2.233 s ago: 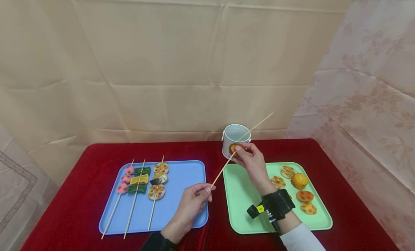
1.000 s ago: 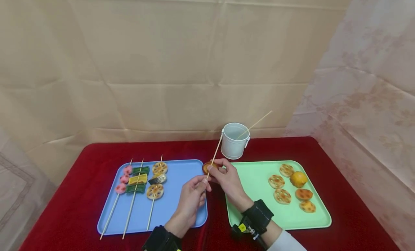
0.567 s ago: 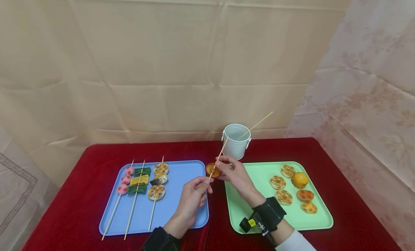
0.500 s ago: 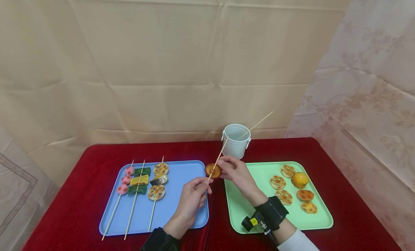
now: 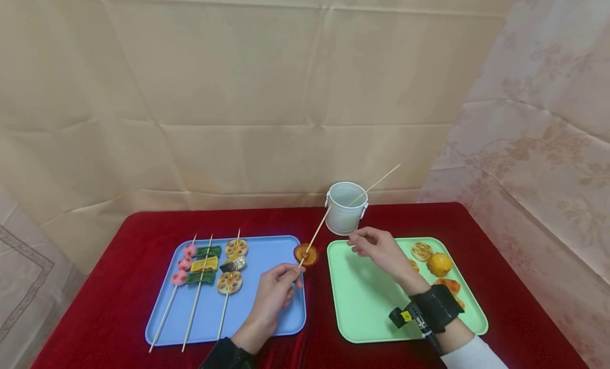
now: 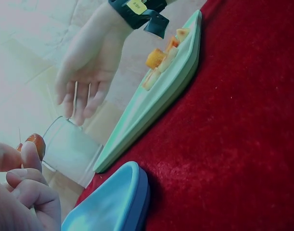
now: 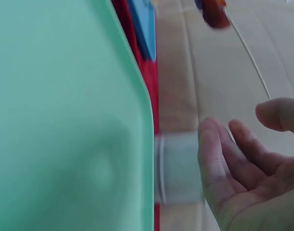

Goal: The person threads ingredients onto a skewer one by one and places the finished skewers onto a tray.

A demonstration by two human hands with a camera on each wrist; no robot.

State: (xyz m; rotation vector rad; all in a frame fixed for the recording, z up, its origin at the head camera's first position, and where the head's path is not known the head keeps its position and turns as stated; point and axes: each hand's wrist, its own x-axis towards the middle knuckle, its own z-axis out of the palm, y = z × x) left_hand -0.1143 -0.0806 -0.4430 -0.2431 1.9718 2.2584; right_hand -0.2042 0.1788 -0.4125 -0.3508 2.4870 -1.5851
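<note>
My left hand pinches the lower end of a thin wooden skewer between thumb and fingers, over the right edge of the blue tray. Threaded on it, just above the fingertips, is a round brown piece like a mushroom cap. The skewer's tip points up toward the white bucket. My right hand is over the back left of the green tray, holding nothing, its fingers relaxed. In the right wrist view, thumb and fingers stand apart. The left wrist view shows the brown piece beside the left thumb.
Three loaded skewers lie on the blue tray: pink balls, green and yellow pieces, lotus slices with a silvery piece. A white bucket holds one bare skewer. A lemon and lotus slices sit on the green tray.
My right hand has let go of the brown piece after sliding it down the skewer, and has moved right over the green tray. My left hand has shifted slightly left and down with the skewer.
</note>
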